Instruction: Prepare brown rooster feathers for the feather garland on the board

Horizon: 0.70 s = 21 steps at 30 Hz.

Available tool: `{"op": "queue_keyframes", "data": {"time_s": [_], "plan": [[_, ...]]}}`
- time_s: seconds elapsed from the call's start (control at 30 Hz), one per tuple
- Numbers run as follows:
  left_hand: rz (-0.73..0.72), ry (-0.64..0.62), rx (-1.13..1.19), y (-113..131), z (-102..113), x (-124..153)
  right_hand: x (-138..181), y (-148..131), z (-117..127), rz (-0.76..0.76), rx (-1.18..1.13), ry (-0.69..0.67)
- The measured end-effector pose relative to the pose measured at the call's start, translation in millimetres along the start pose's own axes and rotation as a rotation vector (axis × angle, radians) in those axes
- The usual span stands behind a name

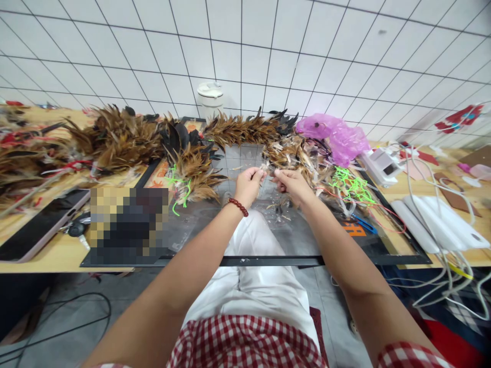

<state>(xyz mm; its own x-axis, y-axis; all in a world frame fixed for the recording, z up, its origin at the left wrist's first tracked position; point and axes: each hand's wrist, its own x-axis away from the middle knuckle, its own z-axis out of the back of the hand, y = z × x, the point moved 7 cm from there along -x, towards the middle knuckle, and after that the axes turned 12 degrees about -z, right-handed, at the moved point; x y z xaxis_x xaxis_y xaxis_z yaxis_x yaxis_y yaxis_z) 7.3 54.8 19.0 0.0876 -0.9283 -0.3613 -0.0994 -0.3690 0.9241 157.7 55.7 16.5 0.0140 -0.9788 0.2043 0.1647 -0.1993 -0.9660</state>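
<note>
My left hand (249,185), with a red bead bracelet (238,206) on its wrist, is closed in a pinch over the dark cutting mat (199,232). My right hand (291,183) is closed in a pinch just beside it. Between the fingertips sits a small pale feather piece (267,171), too small to make out well. Both hands hover right in front of a heap of loose brown feathers (293,153). Feather scraps (278,209) lie on the mat under the hands.
Long strips of brown and black feathers (115,138) run along the table's back. A pink plastic bag (337,135), neon green cord (351,186), a white cup (210,98), a phone (38,227), blue scissors (362,223) and white cables (433,220) lie around.
</note>
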Motion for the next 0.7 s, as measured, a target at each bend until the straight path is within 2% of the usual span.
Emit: {"op": "queue_keyframes", "data": {"time_s": [0.07,0.13,0.23,0.3,0.37,0.57,0.7], "plan": [[-0.004,-0.069,-0.003,2,-6,3,3,1,-8,-0.044,-0.156,-0.072],[-0.002,-0.089,0.008,3,-9,4,6,-4,-10,0.003,-0.219,-0.072],[0.071,0.020,0.053,1,-3,5,12,-15,-13,0.131,-0.137,-0.076],[0.152,0.090,0.111,-3,1,6,17,-20,-21,0.186,-0.029,-0.146],[0.214,0.097,0.190,-5,-1,7,22,-21,-29,0.190,0.038,-0.221],[0.300,-0.076,0.390,-3,-18,13,24,-16,-37,0.115,-0.038,-0.295],[0.305,-0.164,0.445,0,-23,15,19,-7,-35,-0.016,-0.135,-0.326]]}}
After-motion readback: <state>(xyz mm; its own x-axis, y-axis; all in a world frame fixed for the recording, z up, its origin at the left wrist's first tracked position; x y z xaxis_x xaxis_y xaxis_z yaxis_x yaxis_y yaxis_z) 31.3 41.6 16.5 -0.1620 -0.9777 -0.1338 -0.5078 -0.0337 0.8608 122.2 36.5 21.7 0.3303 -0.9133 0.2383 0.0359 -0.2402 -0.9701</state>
